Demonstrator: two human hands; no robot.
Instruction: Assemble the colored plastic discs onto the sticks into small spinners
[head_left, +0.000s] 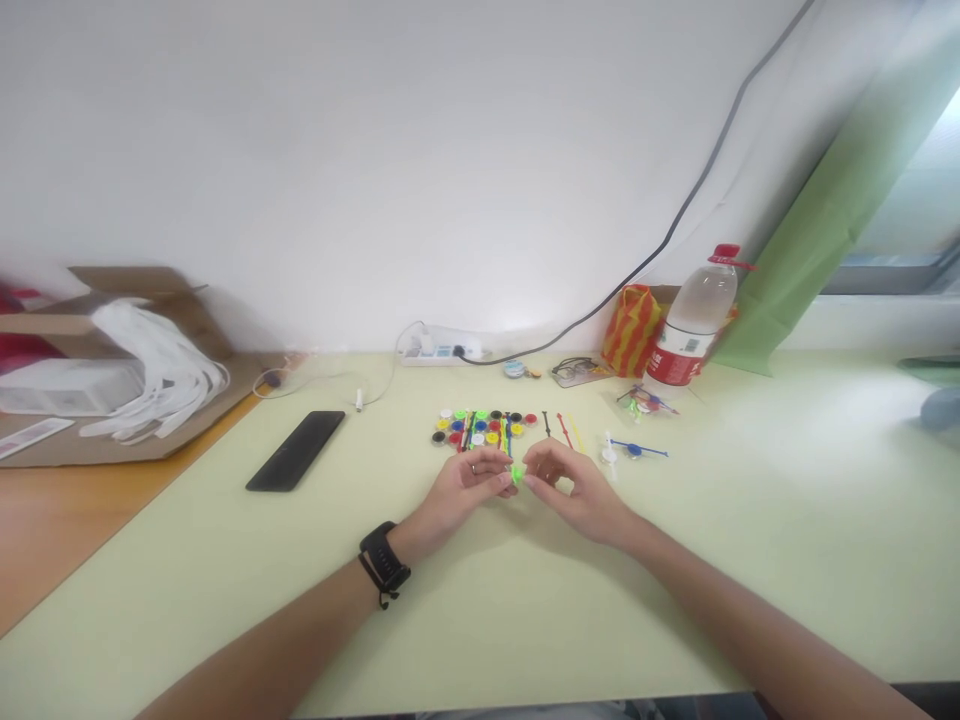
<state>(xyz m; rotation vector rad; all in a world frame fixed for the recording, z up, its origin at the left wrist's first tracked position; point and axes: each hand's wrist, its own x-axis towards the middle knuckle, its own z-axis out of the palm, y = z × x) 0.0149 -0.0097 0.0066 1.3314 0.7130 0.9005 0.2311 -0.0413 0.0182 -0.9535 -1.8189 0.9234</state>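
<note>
Between my two hands is a small bright green plastic piece point(517, 474), its exact shape partly covered by fingers. My left hand point(469, 487) pinches it from the left, thumb against fingertips. From the other side my right hand point(574, 490) touches it with thumb and forefinger curled in a ring. Just beyond the hands lie rows of coloured round plastic discs point(457, 426) and thin sticks. A black stick point(547, 424), a red stick point(565, 430) and a yellow one lie apart. To the right rests a blue stick with a disc point(634, 451), beside a white one point(608, 456).
A black phone point(295, 452) lies at left, near a cardboard box point(150, 290) with white straps point(150, 365). Along the wall are a power strip point(442, 348) and cables. A large bottle point(690, 325) and a striped bag point(631, 330) stand back right.
</note>
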